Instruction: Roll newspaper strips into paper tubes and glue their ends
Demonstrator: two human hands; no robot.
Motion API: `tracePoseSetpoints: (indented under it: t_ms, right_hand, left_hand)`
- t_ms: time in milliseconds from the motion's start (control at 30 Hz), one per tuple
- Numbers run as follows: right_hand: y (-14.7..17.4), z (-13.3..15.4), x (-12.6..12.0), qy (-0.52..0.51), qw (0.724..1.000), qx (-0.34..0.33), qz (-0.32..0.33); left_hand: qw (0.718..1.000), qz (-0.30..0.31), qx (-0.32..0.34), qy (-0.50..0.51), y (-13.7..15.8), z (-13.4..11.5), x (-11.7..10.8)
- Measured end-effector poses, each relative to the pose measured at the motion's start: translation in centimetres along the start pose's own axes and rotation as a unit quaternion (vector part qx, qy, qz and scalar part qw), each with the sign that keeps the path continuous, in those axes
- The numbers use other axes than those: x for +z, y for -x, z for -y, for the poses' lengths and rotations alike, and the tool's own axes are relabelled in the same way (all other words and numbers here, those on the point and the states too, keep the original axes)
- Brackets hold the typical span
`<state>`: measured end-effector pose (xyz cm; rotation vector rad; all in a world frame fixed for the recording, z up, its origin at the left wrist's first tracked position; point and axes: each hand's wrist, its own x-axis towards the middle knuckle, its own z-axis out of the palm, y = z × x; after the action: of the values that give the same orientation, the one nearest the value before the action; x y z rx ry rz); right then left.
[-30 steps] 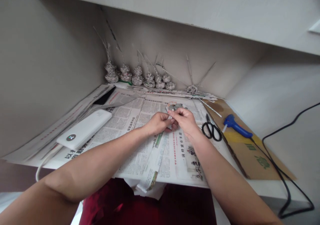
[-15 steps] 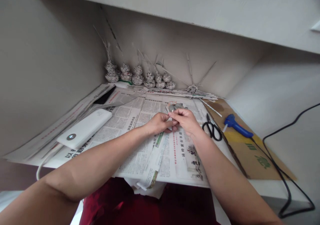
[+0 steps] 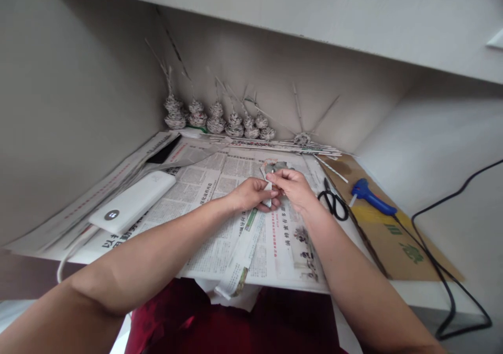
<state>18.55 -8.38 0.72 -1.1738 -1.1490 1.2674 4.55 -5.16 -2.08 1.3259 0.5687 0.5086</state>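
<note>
Left hand (image 3: 251,194): pinching the near end of a paper strip (image 3: 245,244) between thumb and fingertips, fingers closed on it.
Right hand (image 3: 293,186): meeting the left at the same spot, fingertips closed on the strip's top end, seemingly rolling or folding it; exact fold hidden by the fingers.
Paper strip: lying on the spread newspaper (image 3: 204,186), running from the hands down to the desk edge and hanging just over it.
Doing it well, as a judgement: keeping both pinches close together, turning tightly and evenly, holding the loose tail straight so no slack is creeping in.
Just beyond the hands: small grey crumpled piece (image 3: 277,166), too small to identify.
Right side: scissors (image 3: 333,202) just beside the right wrist; glue gun (image 3: 371,197) resting on cardboard (image 3: 393,239).
Left side: white power bank (image 3: 131,202) lying on the newspaper.
Back wall: row of rolled-paper ornaments (image 3: 220,118), well apart from the hands.
</note>
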Motion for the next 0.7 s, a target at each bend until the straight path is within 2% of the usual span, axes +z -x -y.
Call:
tracePoseSetpoints:
  t_ms: [133,367,567,700]
  right_hand:
    - [0.08,0.04,0.26,-0.015,1.000,0.011,-0.011]
    - [0.00,0.05,-0.43,0.017,0.997,0.013,0.069]
    - [-0.13,-0.30,-0.31,0.002,1.000,0.026,0.012]
    - [-0.15,-0.23,-0.24,-0.001,0.999,0.028,0.017]
  left_hand:
    - [1.000,0.016,-0.003,-0.002,0.03,-0.05,0.11]
    - [1.000,0.013,0.013,0.016,0.02,-0.32,-0.19]
    - [1.000,0.010,-0.002,-0.014,0.24,-0.32,0.11]
    - [1.000,0.006,-0.006,-0.020,0.24,-0.33,0.05]
